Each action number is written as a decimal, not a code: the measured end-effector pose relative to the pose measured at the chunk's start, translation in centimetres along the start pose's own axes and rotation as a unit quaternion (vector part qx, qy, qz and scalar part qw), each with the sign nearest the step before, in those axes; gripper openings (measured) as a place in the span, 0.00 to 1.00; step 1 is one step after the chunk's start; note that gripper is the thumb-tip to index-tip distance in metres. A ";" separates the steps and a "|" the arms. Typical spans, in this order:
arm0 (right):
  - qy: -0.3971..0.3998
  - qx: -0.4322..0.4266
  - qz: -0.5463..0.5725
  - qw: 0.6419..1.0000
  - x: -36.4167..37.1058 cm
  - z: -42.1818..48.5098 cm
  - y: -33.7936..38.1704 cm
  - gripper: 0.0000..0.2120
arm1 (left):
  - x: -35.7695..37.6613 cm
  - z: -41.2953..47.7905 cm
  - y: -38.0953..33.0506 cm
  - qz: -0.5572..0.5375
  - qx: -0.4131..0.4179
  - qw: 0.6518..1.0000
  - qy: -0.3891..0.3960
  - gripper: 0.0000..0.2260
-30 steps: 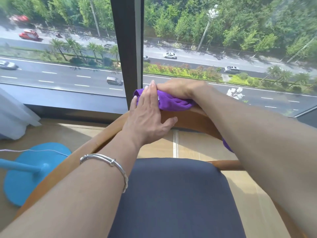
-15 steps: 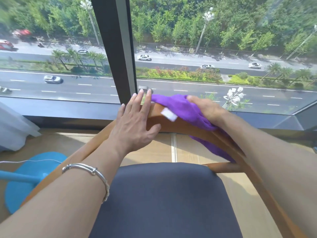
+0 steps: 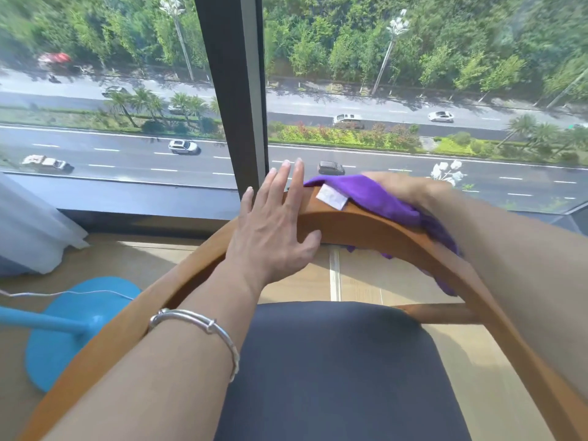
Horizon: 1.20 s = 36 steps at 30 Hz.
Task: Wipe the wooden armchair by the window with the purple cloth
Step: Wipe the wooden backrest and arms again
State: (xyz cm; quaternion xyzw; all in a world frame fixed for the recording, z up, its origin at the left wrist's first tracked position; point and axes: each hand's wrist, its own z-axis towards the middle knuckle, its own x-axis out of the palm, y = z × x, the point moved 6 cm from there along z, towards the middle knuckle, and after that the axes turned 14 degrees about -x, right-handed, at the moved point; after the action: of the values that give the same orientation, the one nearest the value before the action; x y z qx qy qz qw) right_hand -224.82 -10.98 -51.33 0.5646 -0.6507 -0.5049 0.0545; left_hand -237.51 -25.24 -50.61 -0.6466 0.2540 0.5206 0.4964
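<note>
The wooden armchair has a curved backrest rail (image 3: 366,227) and a dark grey seat cushion (image 3: 334,370), and it faces the window. My left hand (image 3: 273,224) lies flat on the top of the rail with straight fingers, a silver bangle on its wrist. Just to its right, the purple cloth (image 3: 378,198) is draped over the rail, its white label (image 3: 332,197) showing. My right hand (image 3: 404,189), blurred by motion, holds the cloth down on the rail's right side. Part of the cloth hangs behind the rail.
A blue round stand base (image 3: 73,329) with a blue pole and a white cord sits on the wooden floor at the left. A white curtain (image 3: 28,230) hangs at the far left. The dark window post (image 3: 235,90) and sill stand directly behind the chair.
My right hand has slid the cloth from the middle of the backrest rail toward its right side. My left hand has stayed flat on the rail.
</note>
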 end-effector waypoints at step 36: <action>-0.384 -0.002 -0.363 0.849 -0.6 -11.1 -10.5 0.36 | 2.3 0.6 -8.7 0.161 0.114 0.979 0.045 0.34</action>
State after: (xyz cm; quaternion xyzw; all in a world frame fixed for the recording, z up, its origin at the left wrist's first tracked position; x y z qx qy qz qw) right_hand -210.33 -15.62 -53.19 0.5212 -0.3676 -0.6664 -0.3861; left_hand -229.65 -20.97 -49.39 -0.5594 0.4347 0.5313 0.4646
